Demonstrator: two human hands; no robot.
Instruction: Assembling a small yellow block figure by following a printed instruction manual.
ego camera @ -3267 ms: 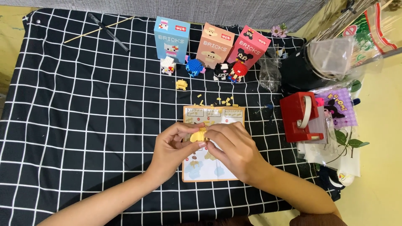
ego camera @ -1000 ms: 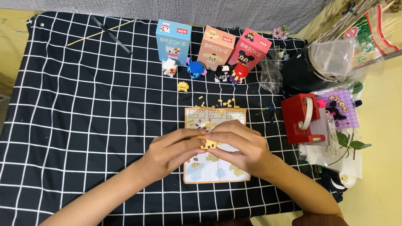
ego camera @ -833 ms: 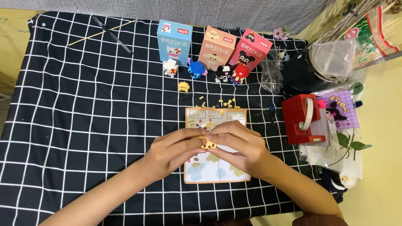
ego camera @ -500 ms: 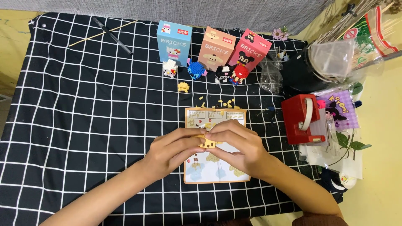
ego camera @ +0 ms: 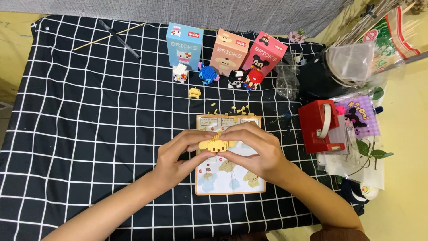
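A: Start with the big picture. What's laid out?

B: A black cloth with a white grid [ego camera: 80, 134] covers the table. At its far edge stand 3 upright boxes, blue [ego camera: 184, 45], peach [ego camera: 230, 51] and pink [ego camera: 264, 55], with 4 finished brick figures in front of them: white [ego camera: 180, 73], blue [ego camera: 208, 74], black [ego camera: 235, 78] and red [ego camera: 253, 79]. A red tape dispenser [ego camera: 320, 126] sits off to the right

A: And the build itself?

B: The yellow brick figure [ego camera: 217, 143] is held up just above the instruction sheet [ego camera: 229, 174]. The left hand [ego camera: 180, 154] pinches its left end, the right hand [ego camera: 254, 147] closes over its right end and top, so both hands are clamped on it

A: How far along would you say?

B: Partway, I'd judge. The figure already has a wide, solid body, but it looks flatter than the 4 done ones

A: What's left?

B: A small yellow sub-piece [ego camera: 194, 93] lies apart near the white figure, and loose yellow bricks [ego camera: 238, 110] are scattered just beyond the sheet's top edge. Those look unplaced, so more fitting seems due, though I can't tell how many steps the sheet calls for
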